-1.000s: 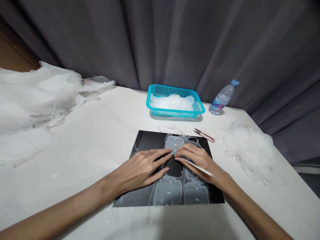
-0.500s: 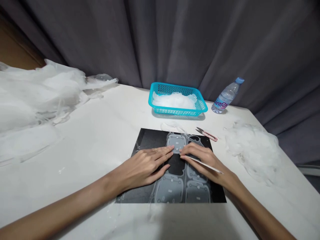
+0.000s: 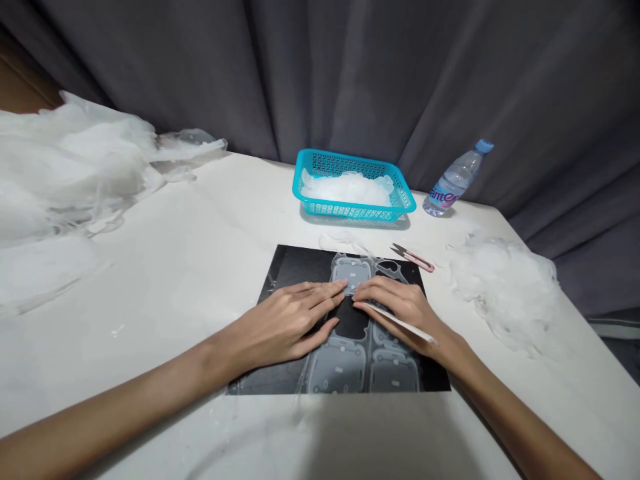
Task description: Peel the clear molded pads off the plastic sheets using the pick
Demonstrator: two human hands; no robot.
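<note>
A translucent moulded sheet (image 3: 340,367) with several rounded rectangular panels lies on a black mat (image 3: 295,267). My left hand (image 3: 300,317) rests flat on it, fingers stretched out and their tips on the lower left of the upper panel (image 3: 353,270). Between the thumb and fingers of my right hand (image 3: 400,303) is a slender white pen-like tool (image 3: 405,323). Its working tip is hidden under my fingers, at the panel's lower edge. Just below that panel, the black mat shows through a rounded opening in the sheet.
Behind the mat stands a turquoise basket (image 3: 357,212) holding white translucent pieces. Pink-handled thread snips (image 3: 414,258) lie beside the mat's far right corner. A water bottle (image 3: 453,183) stands at the back right. Translucent scraps (image 3: 510,293) lie right; a large translucent pile (image 3: 75,167) fills the left.
My right hand has shifted slightly left and toward me with the white tool, along the upper panel's lower edge. My left hand keeps pressing the sheet. The view has tilted slightly.
</note>
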